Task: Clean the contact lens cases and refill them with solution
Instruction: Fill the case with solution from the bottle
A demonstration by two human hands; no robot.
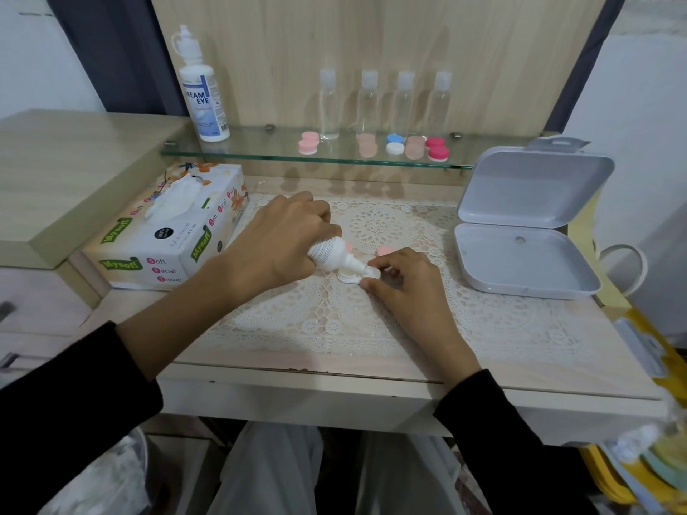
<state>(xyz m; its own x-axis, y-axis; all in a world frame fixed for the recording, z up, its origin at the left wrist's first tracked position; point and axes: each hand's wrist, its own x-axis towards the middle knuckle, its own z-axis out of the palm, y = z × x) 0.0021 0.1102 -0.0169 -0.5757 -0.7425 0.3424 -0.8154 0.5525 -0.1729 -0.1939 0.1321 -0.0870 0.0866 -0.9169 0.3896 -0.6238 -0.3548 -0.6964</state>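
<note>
I see my left hand (286,239) wrapped around a small white squeeze bottle (336,256), its tapered nozzle tilted down into an open white lens case (353,275) on the lace doily (371,314). My right hand (403,282) pinches the case's rim. A round pink cap (383,250) lies just behind.

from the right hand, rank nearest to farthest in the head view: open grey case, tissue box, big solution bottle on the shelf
1. Open grey case: just right of the right hand, on the same desk surface.
2. Tissue box: across the lace mat at the left, beyond the left hand.
3. Big solution bottle: far back left, upright on the glass shelf.
</note>
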